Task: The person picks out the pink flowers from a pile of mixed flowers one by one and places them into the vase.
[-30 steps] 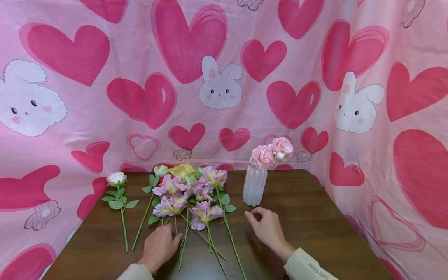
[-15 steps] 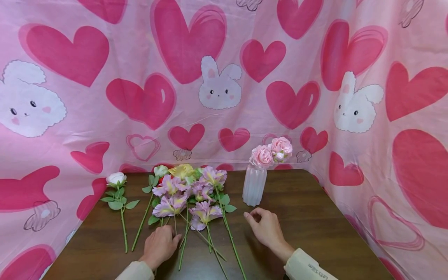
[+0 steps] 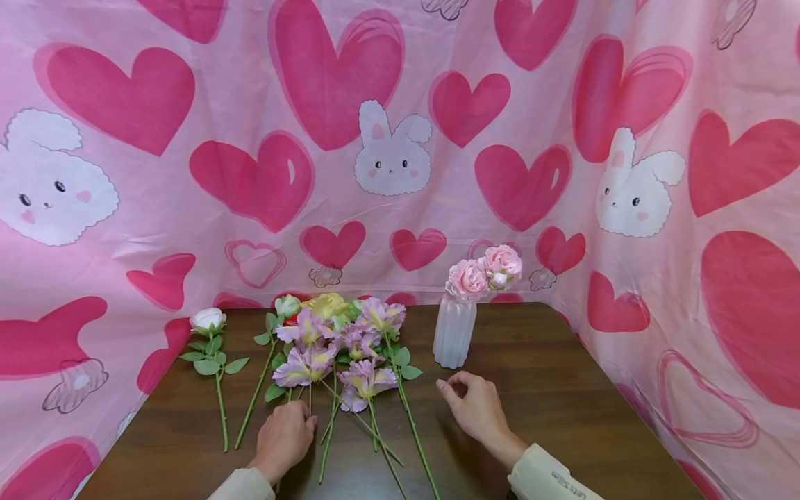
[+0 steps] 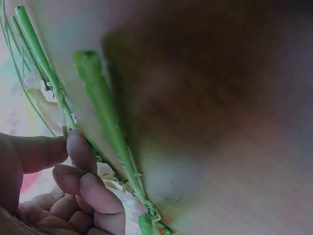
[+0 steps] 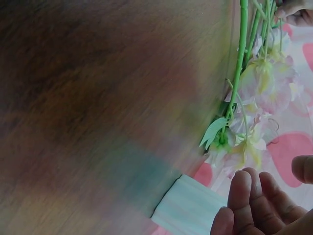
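My left hand [image 3: 284,437] pinches the thin stem [image 4: 64,131] of a lavender-and-yellow flower [image 3: 306,364] between thumb and forefinger, low over the front of the bunch. Other lavender flowers [image 3: 367,382] lie beside it, their green stems crossing toward the table's front edge. To the right, my right hand [image 3: 478,410] rests loosely with bent fingers, thumb apart from them and nothing in its grasp. Just beyond it stands a translucent ribbed vase [image 3: 454,333] holding pink peonies [image 3: 469,279] that lean right.
A white rose [image 3: 207,319] lies alone on the left of the dark wooden table [image 3: 544,361]. Behind the lavender blooms are a yellow flower [image 3: 325,305] and another white rose [image 3: 288,304], with a bit of red showing. A pink heart-and-rabbit curtain [image 3: 387,208] surrounds the table.
My left thumb has drawn in toward the forefinger, and the pinched stem and an upper lavender bloom have shifted slightly. My right hand and the vase stay put.
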### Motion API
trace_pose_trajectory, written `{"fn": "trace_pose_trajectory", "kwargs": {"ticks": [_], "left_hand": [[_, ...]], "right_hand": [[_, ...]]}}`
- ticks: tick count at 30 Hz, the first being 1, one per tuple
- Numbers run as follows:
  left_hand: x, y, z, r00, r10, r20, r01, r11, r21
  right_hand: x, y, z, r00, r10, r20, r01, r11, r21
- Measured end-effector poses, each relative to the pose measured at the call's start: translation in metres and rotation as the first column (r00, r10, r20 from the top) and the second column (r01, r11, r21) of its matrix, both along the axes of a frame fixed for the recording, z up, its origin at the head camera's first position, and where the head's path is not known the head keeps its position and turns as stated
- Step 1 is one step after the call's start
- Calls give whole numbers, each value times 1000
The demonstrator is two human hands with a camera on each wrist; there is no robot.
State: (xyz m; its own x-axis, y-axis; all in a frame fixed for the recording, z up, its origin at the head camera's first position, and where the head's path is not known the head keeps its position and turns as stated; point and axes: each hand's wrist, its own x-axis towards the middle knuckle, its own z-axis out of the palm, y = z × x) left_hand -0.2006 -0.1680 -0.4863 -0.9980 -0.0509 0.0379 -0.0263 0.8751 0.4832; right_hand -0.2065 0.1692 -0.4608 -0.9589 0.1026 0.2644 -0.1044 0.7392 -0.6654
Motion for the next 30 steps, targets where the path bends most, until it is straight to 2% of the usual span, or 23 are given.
{"fn": "trace_pose_trajectory", "kwargs": {"ticks": [17, 30], "left_hand": [[1, -4, 6, 999, 42, 11, -42, 998, 45], [5, -3, 11, 998, 36, -55, -33, 998, 61]], "right_hand": [[0, -2, 0, 1000, 7, 8, -7, 1000, -6], [0, -3, -2, 1000, 7, 5, -7, 1000, -4]]}}
